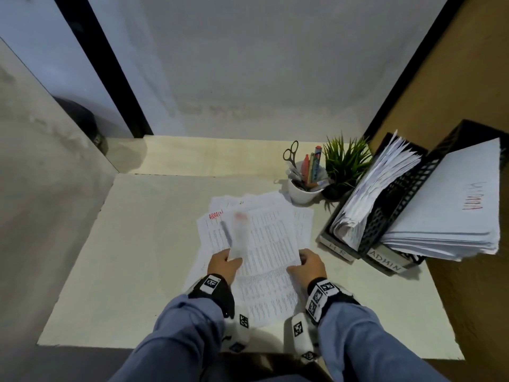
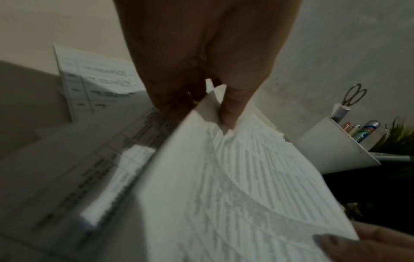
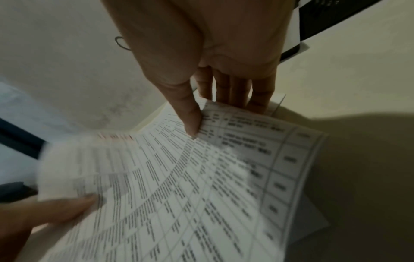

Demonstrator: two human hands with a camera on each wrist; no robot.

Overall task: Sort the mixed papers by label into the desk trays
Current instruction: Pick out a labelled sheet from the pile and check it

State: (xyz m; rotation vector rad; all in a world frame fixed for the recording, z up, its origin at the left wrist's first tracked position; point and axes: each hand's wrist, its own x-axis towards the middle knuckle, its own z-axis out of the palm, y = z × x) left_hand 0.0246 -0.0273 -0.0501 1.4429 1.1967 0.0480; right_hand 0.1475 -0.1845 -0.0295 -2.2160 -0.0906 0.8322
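fingers [image 3: 233, 92] of the right hand [image 1: 309, 264] are lying close together under the right edge of the sheet [image 1: 268, 244], with the thumb pressing down on top, so that hand is pinching it; the left hand [image 1: 223, 264] is pinching the sheet's left edge between thumb and curled fingers [image 2: 230, 113], as the left wrist view is showing

the sheet is hanging just above the loose pile of papers [image 1: 212, 232] in the middle of the desk [image 1: 124, 257], and a red mark near its top is too blurred to read; one paper in the pile is showing "admin" in red

two black trays are standing to the right: the nearer-left one, the hr tray [image 1: 337, 250], is carrying a faint label that seems to be reading hr, and the admin tray [image 1: 385, 261] is sitting beside it, both already stuffed with paper

to my eye, the person is doing well to be gripping both edges, since a thin sheet is sagging otherwise; i'd say reading the red label first, then passing the sheet to the right hand alone, is making the reach to the trays easier, while steering clear of the white cup [image 1: 303, 193] of pens and the little plant [image 1: 345, 161]
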